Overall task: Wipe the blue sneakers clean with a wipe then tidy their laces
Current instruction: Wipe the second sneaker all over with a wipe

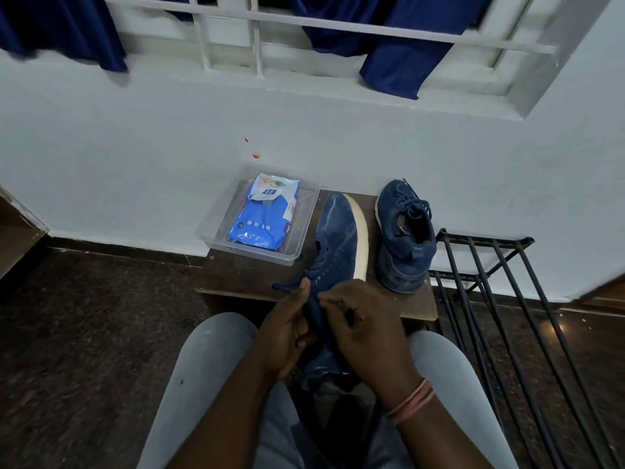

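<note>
Two hands close together at the near sneaker (338,238), tipped on its side over the stool (236,275) edge: left hand (287,333) pinches a lace (287,285), right hand (365,326) grips the tongue area. Second sneaker (404,231) stands upright just beyond. Wipes pack (260,214) lies in clear tray (216,231), far left.

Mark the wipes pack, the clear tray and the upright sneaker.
Wipes pack (260,213): head view, on the blue front face.
Clear tray (306,228): head view, on its right wall.
Upright sneaker (404,262): head view, on the heel fabric.
</note>
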